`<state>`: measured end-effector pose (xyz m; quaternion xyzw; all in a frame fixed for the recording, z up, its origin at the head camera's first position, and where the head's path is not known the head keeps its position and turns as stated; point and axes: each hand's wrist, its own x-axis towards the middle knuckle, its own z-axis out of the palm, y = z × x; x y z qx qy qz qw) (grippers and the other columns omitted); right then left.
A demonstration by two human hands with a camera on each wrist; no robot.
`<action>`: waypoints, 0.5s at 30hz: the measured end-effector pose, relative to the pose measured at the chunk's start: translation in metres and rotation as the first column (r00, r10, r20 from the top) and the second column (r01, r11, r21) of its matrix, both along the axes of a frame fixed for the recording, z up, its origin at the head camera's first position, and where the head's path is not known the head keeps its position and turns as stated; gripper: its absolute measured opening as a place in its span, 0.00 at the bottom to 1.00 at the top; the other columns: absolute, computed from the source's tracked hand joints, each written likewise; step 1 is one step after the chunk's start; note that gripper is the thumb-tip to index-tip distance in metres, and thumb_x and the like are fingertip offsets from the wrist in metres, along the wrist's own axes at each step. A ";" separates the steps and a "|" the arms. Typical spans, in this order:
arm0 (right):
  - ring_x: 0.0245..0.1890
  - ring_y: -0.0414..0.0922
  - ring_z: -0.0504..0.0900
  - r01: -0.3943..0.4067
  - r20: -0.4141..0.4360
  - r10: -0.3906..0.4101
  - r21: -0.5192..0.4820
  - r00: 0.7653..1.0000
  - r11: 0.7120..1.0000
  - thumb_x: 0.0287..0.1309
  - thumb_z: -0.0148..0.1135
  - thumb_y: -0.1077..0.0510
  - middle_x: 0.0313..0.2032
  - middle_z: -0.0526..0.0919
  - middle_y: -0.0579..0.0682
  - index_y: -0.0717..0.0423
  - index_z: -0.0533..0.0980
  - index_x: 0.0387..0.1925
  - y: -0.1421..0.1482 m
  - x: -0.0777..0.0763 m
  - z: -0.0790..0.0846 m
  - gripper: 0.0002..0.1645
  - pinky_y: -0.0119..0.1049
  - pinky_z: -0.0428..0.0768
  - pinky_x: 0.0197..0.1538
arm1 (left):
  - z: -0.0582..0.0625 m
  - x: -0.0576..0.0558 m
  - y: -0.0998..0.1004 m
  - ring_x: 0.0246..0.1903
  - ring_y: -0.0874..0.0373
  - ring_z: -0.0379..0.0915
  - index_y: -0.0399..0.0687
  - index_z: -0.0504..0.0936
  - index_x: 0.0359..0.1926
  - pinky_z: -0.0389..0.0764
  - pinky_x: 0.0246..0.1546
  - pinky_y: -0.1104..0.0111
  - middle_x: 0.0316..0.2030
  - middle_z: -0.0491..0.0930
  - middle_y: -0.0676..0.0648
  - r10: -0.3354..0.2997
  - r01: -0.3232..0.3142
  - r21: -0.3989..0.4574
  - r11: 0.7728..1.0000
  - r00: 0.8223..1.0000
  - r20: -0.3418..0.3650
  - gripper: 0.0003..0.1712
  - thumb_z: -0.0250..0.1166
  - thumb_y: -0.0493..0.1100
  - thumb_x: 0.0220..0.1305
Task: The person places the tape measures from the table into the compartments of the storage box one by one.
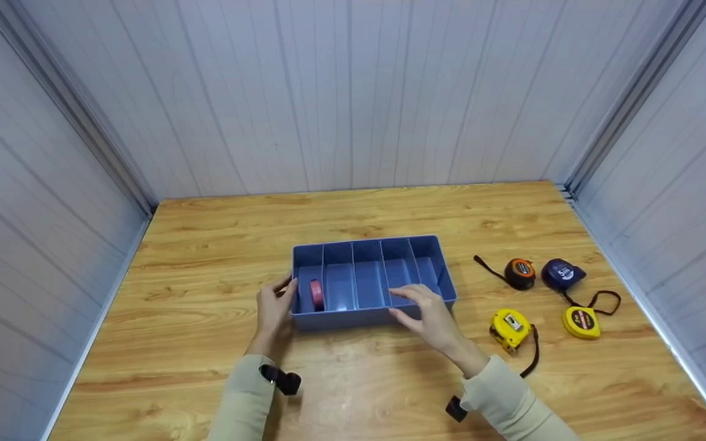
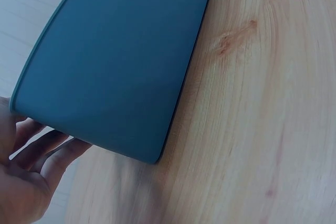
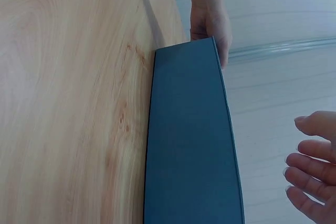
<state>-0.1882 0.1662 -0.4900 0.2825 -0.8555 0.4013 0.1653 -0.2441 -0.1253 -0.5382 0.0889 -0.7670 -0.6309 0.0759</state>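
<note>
A blue box [image 1: 371, 318] with several compartments in a row lies on the table. A small red rounded thing [image 1: 316, 295] stands on edge in its leftmost compartment; its exact kind is too small to tell. My left hand [image 1: 272, 310] grips the box's left end, and in the left wrist view its fingers [image 2: 62, 162] lie against the outer wall. Over the front rim, at the right-hand compartments, hovers my right hand [image 1: 428, 315]. Its thumb and fingers are spread apart with nothing between them, as the right wrist view also shows for that hand [image 3: 320, 169].
Right of the box lie an orange-and-black tape measure [image 1: 520, 274], a dark blue one [image 1: 561, 274], a yellow one [image 1: 510, 327] and a smaller yellow one [image 1: 581, 322], with dark wrist straps. Pale panel walls [image 1: 353, 98] enclose the wooden table [image 1: 206, 294] at back and sides.
</note>
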 end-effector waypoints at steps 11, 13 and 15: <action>0.43 0.43 0.74 0.021 -0.062 -0.022 -0.010 0.998 1.000 0.48 0.65 0.59 0.40 0.79 0.49 0.57 0.77 0.43 0.017 0.010 -0.007 0.18 0.39 0.74 0.45 | -0.002 -0.001 -0.001 0.39 0.52 0.74 0.35 0.76 0.50 0.75 0.38 0.69 0.43 0.77 0.37 0.004 -0.005 -0.030 1.000 1.000 -0.029 0.18 0.59 0.38 0.59; 0.42 0.43 0.74 0.027 -0.071 -0.027 -0.010 0.997 1.000 0.47 0.66 0.59 0.40 0.79 0.48 0.57 0.77 0.43 0.019 0.011 -0.007 0.18 0.39 0.73 0.45 | -0.002 -0.001 -0.001 0.39 0.51 0.74 0.36 0.76 0.50 0.75 0.39 0.68 0.43 0.77 0.37 0.004 -0.005 -0.046 0.999 1.000 -0.024 0.18 0.59 0.39 0.59; 0.42 0.43 0.75 0.030 -0.081 -0.031 -0.007 0.996 1.000 0.46 0.66 0.60 0.39 0.79 0.48 0.57 0.78 0.43 0.021 0.012 -0.008 0.18 0.39 0.73 0.45 | -0.001 -0.001 -0.001 0.39 0.51 0.74 0.36 0.76 0.50 0.75 0.39 0.67 0.43 0.77 0.38 0.004 -0.005 -0.049 0.999 1.000 -0.021 0.18 0.59 0.39 0.59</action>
